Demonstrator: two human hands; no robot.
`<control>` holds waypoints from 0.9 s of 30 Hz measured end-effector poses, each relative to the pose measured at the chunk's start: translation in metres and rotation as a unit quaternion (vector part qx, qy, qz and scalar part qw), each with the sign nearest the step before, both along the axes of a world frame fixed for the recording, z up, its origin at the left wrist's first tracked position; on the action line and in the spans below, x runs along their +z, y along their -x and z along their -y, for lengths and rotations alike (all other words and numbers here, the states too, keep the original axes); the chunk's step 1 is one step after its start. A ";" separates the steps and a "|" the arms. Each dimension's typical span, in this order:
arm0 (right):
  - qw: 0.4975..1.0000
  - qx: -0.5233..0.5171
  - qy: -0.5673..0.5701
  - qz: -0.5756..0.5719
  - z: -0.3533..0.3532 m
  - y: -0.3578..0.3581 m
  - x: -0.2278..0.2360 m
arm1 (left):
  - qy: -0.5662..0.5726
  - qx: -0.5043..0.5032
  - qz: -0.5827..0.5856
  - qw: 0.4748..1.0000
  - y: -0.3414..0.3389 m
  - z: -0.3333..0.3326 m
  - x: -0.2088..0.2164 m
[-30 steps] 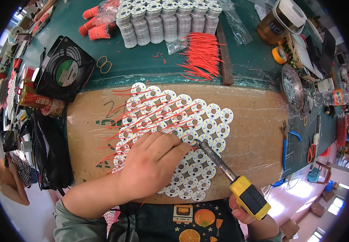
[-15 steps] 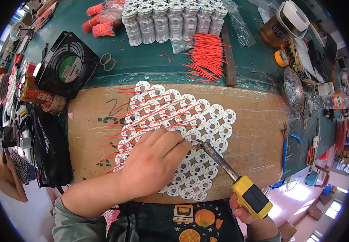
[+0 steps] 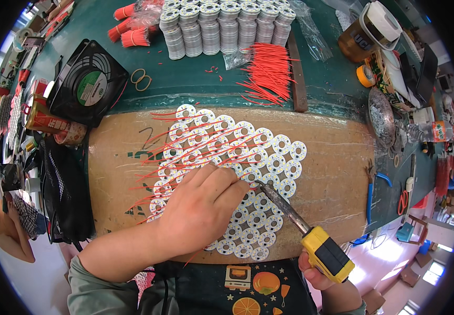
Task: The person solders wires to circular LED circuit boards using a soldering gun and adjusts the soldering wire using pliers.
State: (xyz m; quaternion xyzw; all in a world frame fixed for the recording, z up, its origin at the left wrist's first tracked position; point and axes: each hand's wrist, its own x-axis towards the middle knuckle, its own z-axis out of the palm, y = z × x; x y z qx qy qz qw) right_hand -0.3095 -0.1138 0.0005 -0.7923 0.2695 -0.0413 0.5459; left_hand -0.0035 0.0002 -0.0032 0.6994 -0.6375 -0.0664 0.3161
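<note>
The right hand (image 3: 317,272) grips the soldering iron handle (image 3: 327,254), likely avoiding heat; the left hand (image 3: 200,202) seemingly pinches a red wire (image 3: 252,191).

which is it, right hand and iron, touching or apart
Touching: the head view shows the right hand gripping the iron by its yellow handle.

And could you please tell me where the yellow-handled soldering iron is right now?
In the head view, the soldering iron is right of centre, held in the right hand, its tip at the white ring boards, near the left hand.
</note>
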 end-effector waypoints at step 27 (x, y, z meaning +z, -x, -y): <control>0.995 0.033 0.050 0.083 0.005 -0.003 -0.004 | -0.008 -0.012 0.005 1.000 -0.001 -0.001 -0.003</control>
